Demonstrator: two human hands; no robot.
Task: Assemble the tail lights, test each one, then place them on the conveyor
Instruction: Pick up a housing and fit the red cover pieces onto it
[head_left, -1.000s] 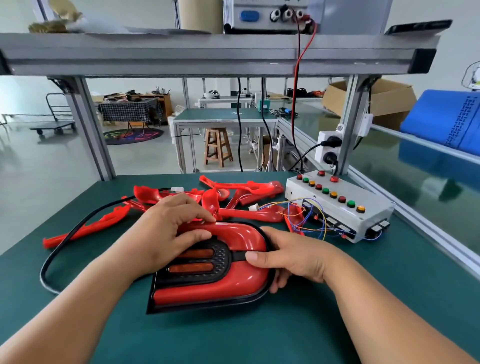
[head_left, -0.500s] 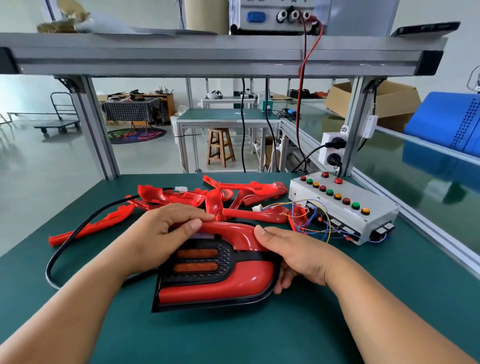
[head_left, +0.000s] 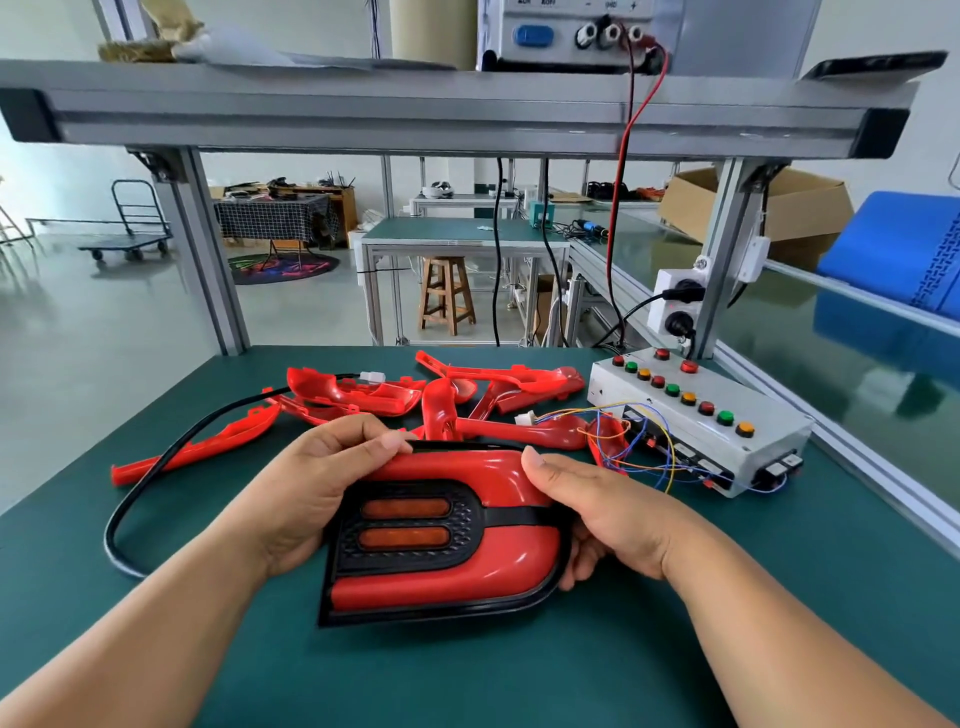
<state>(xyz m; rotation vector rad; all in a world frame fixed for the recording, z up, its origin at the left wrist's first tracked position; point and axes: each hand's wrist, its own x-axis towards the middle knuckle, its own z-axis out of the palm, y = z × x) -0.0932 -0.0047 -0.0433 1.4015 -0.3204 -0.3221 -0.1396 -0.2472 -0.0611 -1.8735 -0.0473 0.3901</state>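
On the green bench, close to the near edge, the red tail light is being held at both ends, lens up, with 2 orange strips showing in its black insert. Its left end is being gripped by the left hand, whose fingers are curled over the far rim. Its right end is being clasped by the right hand, thumb pressed on top and fingers wrapped underneath. Whether the light is touching the bench cannot be told. Just behind it, loose red parts are lying scattered, a black cable is curving at the left, and a grey test box with coloured buttons is standing to the right.
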